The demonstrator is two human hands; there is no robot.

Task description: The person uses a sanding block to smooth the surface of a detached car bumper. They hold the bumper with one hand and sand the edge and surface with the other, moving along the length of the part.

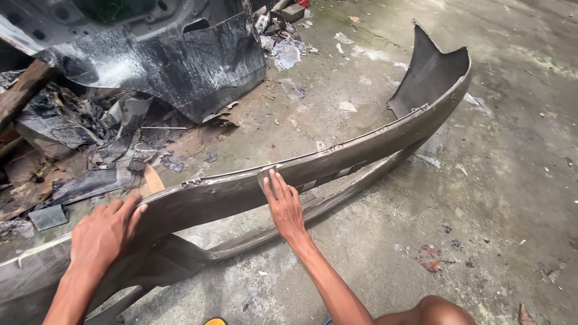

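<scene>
Long grey car bumper (373, 135) lying on the concrete floor (494, 198), beside a scrap heap (102, 144). Left hand (105, 232) flat on its upper face, gripping nothing. Right hand (283, 204) pressing sandpaper (269, 174) there under flat fingers.

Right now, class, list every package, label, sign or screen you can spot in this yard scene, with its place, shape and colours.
None shows. In view are a grey-brown car bumper under the left hand and right hand, a black torn panel and loose scraps on the concrete ground.
</scene>
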